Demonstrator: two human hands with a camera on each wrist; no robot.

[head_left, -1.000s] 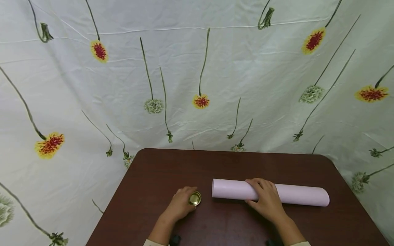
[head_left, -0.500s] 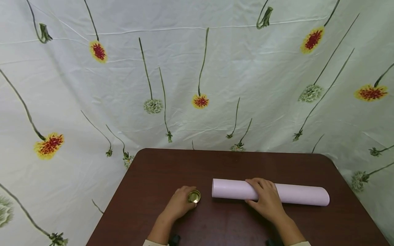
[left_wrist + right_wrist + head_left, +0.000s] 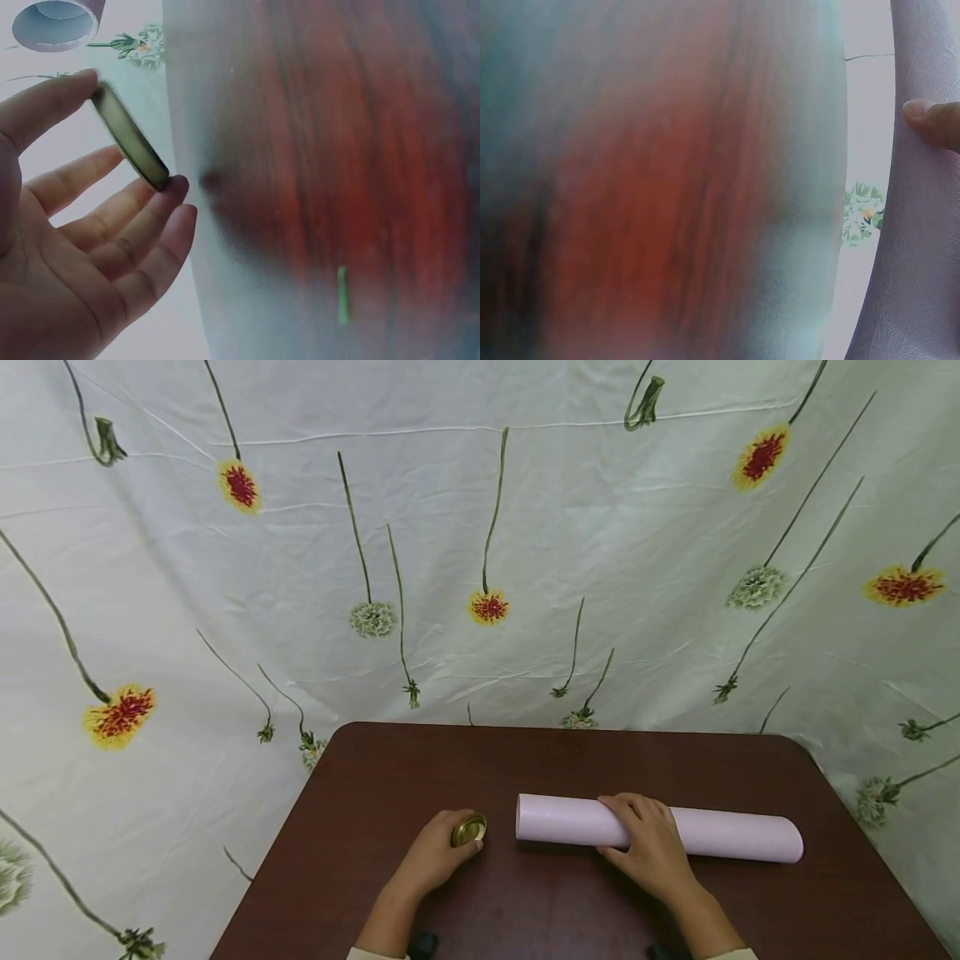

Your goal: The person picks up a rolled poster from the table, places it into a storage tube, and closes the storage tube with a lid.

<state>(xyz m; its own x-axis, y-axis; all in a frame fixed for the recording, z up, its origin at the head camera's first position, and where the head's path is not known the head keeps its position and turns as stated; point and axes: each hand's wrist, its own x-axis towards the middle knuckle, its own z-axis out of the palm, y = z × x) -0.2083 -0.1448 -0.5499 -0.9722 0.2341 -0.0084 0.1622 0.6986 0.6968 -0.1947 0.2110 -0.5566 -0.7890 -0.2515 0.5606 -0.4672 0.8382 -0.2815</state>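
Note:
My left hand [image 3: 431,857] pinches a small, round gold-coloured lid [image 3: 468,831] by its rim, between thumb and fingertips. In the left wrist view the lid [image 3: 129,136] stands tilted, edge toward the camera, while the lower fingers [image 3: 150,289] are spread. A long pale pink tube [image 3: 738,835] lies crosswise on the right half of the table, its left end close to the lid but apart from it. That end shows hollow in the left wrist view. My right hand [image 3: 648,850] grips the tube near its middle from above; the right wrist view shows only the thumb [image 3: 937,124] on it.
Both arms reach over a dark reddish-brown table [image 3: 420,777] with rounded far corners. A white cloth [image 3: 435,552] printed with flowers hangs behind it and along its sides.
The lid has tilted in my left hand, from facing upward to leaning on edge. That hand has shifted slightly up and to the left. My right hand and the tube have hardly moved.

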